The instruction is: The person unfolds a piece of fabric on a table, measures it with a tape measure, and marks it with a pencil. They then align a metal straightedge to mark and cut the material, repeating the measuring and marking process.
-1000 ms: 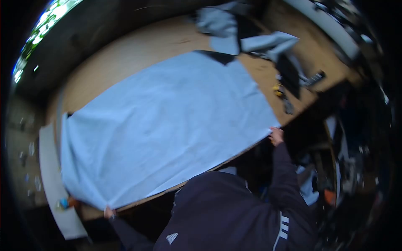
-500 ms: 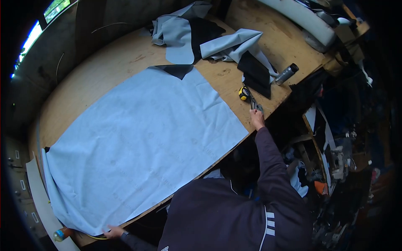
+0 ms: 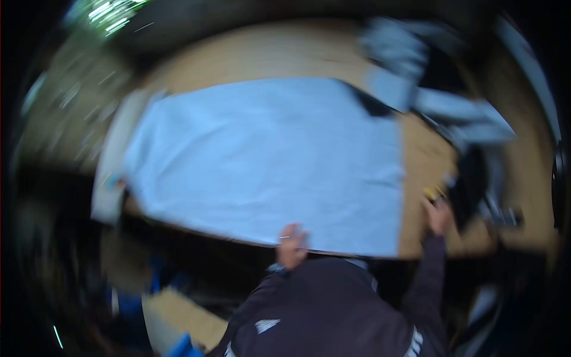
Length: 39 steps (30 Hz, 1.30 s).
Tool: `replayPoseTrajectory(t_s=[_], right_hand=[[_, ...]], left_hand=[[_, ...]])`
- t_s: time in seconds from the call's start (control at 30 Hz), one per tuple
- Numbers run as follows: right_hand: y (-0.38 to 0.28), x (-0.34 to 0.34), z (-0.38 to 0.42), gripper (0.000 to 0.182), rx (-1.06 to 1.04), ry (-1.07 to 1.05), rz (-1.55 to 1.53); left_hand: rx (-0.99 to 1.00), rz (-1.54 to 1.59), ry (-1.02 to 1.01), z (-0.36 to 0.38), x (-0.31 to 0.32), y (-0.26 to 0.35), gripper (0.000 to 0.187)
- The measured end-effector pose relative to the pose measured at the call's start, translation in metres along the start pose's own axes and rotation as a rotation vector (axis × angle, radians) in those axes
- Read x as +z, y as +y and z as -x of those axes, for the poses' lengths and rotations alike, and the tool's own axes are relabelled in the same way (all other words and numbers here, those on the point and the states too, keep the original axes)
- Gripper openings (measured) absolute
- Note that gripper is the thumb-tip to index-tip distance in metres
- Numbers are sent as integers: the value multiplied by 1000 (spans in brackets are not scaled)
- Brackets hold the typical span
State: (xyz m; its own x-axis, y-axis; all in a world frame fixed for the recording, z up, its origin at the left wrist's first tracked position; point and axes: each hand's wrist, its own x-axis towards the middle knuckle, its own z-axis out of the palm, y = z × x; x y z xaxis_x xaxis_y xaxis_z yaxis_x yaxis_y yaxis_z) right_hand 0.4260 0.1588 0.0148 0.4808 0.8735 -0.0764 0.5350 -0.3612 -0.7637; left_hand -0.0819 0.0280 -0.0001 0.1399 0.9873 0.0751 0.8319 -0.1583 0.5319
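A large sheet of pale blue-white material [image 3: 267,154] lies spread on the wooden table, its dark underside showing at a folded far right corner. Over its front edge rests my left hand [image 3: 292,245], the fingers loosely apart and blurred, with nothing seen in them. My right hand [image 3: 439,217] is to the right of the sheet, closed on a yellow and black tape measure [image 3: 434,193]. Motion blur softens the grip. The scissors seen earlier cannot be made out now.
Crumpled pale and black material [image 3: 395,59] lies at the back right, with another folded piece [image 3: 464,113] nearer me. A dark cylinder [image 3: 508,217] stands or lies at the right. Bare wooden tabletop [image 3: 419,160] shows beside the sheet. A pale strip [image 3: 113,160] borders the left end.
The view has swung and blurred. My left hand has moved from the sheet's left corner rightward along the front edge. My right hand has gone from the scissors to the tape measure.
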Motion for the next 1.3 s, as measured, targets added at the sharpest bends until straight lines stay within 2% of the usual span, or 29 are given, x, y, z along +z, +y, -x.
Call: replayPoseTrajectory(t_s=[0.03, 0.07, 0.1, 0.13, 0.17, 0.23, 0.33, 0.37, 0.4, 0.43, 0.47, 0.5, 0.53, 0.57, 0.6, 0.63, 0.67, 0.7, 0.77, 0.83, 0.9, 0.97, 1.07, 1.17, 1.23, 1.3], right_hand=[[21, -1, -9, 50, -223, -26, 64], [47, -4, -20, 56, -154, 16, 227], [29, -11, -15, 65, -71, 3, 372], [25, -18, -14, 66, -98, -9, 375], [45, -16, -24, 64, -55, -38, 296], [26, -14, -19, 54, 3, -52, 331], [-27, 3, 12, 47, 19, -236, 92], [-31, 23, 22, 45, 47, -372, -102], [-66, 38, 54, 50, -59, -506, -290], [-115, 56, 96, 53, -353, -624, 87], [-146, 68, 120, 62, -422, -719, 326], [-160, 81, 140, 73, -536, -831, 307], [-160, 96, 158, 77, -538, -914, 331], [-197, 85, 183, 74, -593, -986, 367], [-168, 97, 184, 73, -655, -1012, 205], [-171, 98, 182, 73, -695, -1067, 283], [-177, 95, 178, 69, -659, -1105, 359], [-158, 97, 168, 57, -690, -1023, 285], [-130, 101, 127, 45, -518, -915, 252], [-73, 125, 53, 33, -516, -717, -6], [-81, 115, -19, 26, 129, -702, -330], [-85, 116, -88, 25, 244, -507, -518], [-88, 125, -194, 29, 456, -410, -846], [-95, 142, -273, 40, 470, -447, -1029], [-81, 169, -340, 43, 508, -605, -1035], [-82, 196, -401, 44, 587, -567, -1203]], left_hand=[[-21, 6, 14, 6, 3, 2, 41], [-49, 59, 38, 10, 4, 4, 39], [-31, 92, 78, 12, 15, -4, 40], [-88, 50, 52, 14, 16, 1, 41], [-99, 51, 29, 13, 13, 2, 42], [-148, 5, 60, 10, 12, 7, 38], [-335, 588, -103, -4, 31, 1, 42], [-434, 867, -121, -14, 36, 5, 46], [-532, 1150, -148, -23, 42, 13, 50], [-615, 1444, -225, -25, 49, 26, 54], [-634, 1589, -277, -28, 36, 40, 66], [-572, 1780, -288, -25, 24, 54, 70], [-468, 1896, -311, -20, 33, 56, 69], [-445, 1995, -190, -16, 62, 50, 62], [-520, 1946, -182, -13, 42, 63, 57], [-579, 1909, -116, -12, 29, 69, 57], [-615, 1882, -42, -6, 48, 53, 57], [-668, 1803, 10, -1, 43, 53, 57], [-643, 1722, 52, 5, 47, 40, 56], [-661, 1599, 128, 7, 49, 35, 53], [-694, 1519, 150, 10, 55, 29, 52], [-726, 1460, 166, 8, 61, 29, 50], [-760, 1410, 217, 5, 62, 35, 51], [-822, 1356, 226, 6, 61, 36, 49], [-938, 1392, 278, 7, 62, 35, 48], [-992, 1355, 272, 13, 68, 28, 46]])
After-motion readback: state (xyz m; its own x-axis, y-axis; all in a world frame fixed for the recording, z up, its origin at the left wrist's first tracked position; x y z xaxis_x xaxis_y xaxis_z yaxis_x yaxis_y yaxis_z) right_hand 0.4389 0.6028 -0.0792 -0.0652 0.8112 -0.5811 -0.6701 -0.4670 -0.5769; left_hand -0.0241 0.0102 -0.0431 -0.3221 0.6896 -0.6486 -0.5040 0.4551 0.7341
